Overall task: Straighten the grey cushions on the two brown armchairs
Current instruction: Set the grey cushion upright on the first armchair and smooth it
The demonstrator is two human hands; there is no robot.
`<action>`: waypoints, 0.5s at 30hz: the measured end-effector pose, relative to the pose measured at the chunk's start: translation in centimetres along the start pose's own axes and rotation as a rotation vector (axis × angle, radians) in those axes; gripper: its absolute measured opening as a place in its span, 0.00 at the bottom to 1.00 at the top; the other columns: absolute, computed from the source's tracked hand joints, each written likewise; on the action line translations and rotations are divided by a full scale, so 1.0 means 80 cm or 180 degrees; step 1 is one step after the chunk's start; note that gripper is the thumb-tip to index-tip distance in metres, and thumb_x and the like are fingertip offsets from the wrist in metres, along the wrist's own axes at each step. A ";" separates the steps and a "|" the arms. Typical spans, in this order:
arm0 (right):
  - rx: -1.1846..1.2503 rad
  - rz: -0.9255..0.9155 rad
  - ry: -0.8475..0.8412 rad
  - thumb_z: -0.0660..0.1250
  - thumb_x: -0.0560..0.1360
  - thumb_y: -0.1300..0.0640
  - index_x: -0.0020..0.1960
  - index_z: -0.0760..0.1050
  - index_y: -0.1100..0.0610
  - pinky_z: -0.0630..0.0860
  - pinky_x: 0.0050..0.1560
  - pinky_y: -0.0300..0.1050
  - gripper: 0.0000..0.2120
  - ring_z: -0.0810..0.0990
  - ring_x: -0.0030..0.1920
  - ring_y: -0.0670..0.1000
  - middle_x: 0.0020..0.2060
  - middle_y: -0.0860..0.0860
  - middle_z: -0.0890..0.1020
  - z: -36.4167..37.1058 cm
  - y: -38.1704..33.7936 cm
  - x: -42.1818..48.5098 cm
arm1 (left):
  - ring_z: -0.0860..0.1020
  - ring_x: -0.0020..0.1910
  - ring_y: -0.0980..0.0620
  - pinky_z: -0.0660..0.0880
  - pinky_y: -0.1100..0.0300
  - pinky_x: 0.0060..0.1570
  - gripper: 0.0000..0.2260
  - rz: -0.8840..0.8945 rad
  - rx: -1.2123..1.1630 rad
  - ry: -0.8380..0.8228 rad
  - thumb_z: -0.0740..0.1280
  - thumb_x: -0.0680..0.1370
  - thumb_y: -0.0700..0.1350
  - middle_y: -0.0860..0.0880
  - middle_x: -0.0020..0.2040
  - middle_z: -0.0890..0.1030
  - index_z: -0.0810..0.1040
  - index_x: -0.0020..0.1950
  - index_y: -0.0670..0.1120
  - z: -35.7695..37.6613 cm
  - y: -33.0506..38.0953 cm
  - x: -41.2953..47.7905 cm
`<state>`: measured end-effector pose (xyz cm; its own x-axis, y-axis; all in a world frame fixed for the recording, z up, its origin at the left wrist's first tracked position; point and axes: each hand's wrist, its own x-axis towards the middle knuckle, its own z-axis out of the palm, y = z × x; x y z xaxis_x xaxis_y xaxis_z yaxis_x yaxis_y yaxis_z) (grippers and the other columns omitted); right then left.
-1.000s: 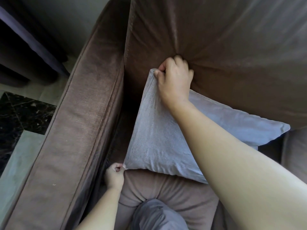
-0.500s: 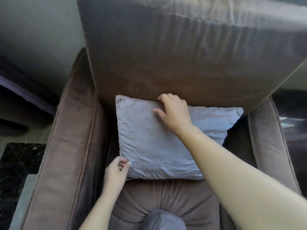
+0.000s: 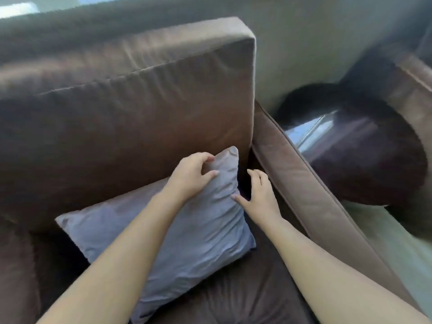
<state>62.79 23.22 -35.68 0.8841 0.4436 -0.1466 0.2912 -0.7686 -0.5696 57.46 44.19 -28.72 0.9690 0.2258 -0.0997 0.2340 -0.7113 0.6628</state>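
While the left hand grips the cushion's far corner, the right hand, fingers loose, touches its edge; squaring it against the backrest seems next.

One grey cushion is in view. There are two brown armchairs: one near, which fills the left and the middle, and a second far to the right, seen only in part and blurred. Between them stands one dark round table. Two bare hands show, the left hand and the right hand.
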 end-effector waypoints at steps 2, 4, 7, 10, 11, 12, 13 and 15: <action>0.0402 0.0486 -0.0142 0.70 0.74 0.42 0.76 0.59 0.56 0.71 0.66 0.51 0.38 0.67 0.71 0.54 0.72 0.54 0.65 0.005 0.027 -0.017 | 0.78 0.61 0.47 0.71 0.56 0.64 0.18 0.0170 0.0333 -0.0127 0.70 0.77 0.45 0.45 0.62 0.81 0.77 0.66 0.43 0.004 0.023 0.044; 0.0748 0.0916 -0.0277 0.69 0.75 0.43 0.76 0.60 0.55 0.73 0.64 0.52 0.35 0.71 0.68 0.54 0.70 0.54 0.69 0.015 0.054 -0.037 | 0.78 0.63 0.44 0.71 0.54 0.65 0.18 0.0202 0.0479 -0.0194 0.67 0.79 0.43 0.42 0.63 0.80 0.75 0.68 0.41 0.015 0.045 0.076; 0.1098 0.1482 -0.0446 0.68 0.77 0.49 0.74 0.63 0.56 0.72 0.63 0.49 0.30 0.75 0.65 0.54 0.68 0.56 0.73 0.035 0.094 -0.069 | 0.77 0.65 0.43 0.70 0.55 0.63 0.19 0.0098 0.0766 -0.0448 0.65 0.80 0.41 0.41 0.63 0.81 0.73 0.70 0.39 0.038 0.070 0.101; 0.1241 0.1780 -0.0558 0.64 0.79 0.50 0.69 0.70 0.59 0.69 0.57 0.42 0.21 0.77 0.62 0.55 0.62 0.56 0.78 0.052 0.129 -0.093 | 0.78 0.62 0.44 0.74 0.52 0.60 0.21 -0.0076 0.1165 -0.0809 0.70 0.77 0.45 0.44 0.57 0.83 0.73 0.68 0.40 0.050 0.077 0.122; 0.1291 0.1886 -0.0604 0.63 0.80 0.49 0.66 0.73 0.59 0.69 0.54 0.42 0.19 0.78 0.60 0.55 0.59 0.55 0.80 0.055 0.137 -0.098 | 0.79 0.60 0.44 0.76 0.52 0.58 0.22 -0.0122 0.1295 -0.0886 0.72 0.75 0.47 0.45 0.56 0.83 0.74 0.67 0.41 0.049 0.076 0.131; 0.1306 0.1958 -0.0651 0.61 0.81 0.48 0.63 0.75 0.58 0.69 0.52 0.42 0.17 0.78 0.58 0.54 0.55 0.54 0.81 0.061 0.147 -0.100 | 0.79 0.58 0.44 0.76 0.54 0.54 0.22 -0.0160 0.1400 -0.0942 0.73 0.74 0.48 0.46 0.55 0.83 0.75 0.66 0.43 0.044 0.076 0.138; 0.1302 0.1990 -0.0712 0.61 0.81 0.48 0.60 0.76 0.57 0.71 0.52 0.44 0.15 0.79 0.55 0.54 0.52 0.53 0.81 0.068 0.158 -0.102 | 0.80 0.55 0.45 0.75 0.56 0.50 0.20 -0.0179 0.1496 -0.1013 0.74 0.73 0.50 0.46 0.53 0.83 0.78 0.63 0.45 0.039 0.076 0.143; 0.1323 0.2002 -0.0815 0.61 0.81 0.50 0.57 0.77 0.55 0.75 0.55 0.47 0.12 0.79 0.50 0.53 0.48 0.51 0.80 0.085 0.175 -0.104 | 0.81 0.49 0.45 0.72 0.59 0.42 0.12 -0.0073 0.1666 -0.1148 0.75 0.73 0.51 0.48 0.45 0.83 0.82 0.52 0.46 0.031 0.074 0.147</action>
<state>57.02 11.86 -47.93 0.7113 0.1146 -0.6935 -0.4393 -0.6977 -0.5659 70.45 40.99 -27.82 0.9076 0.0715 -0.4137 0.1742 -0.9607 0.2160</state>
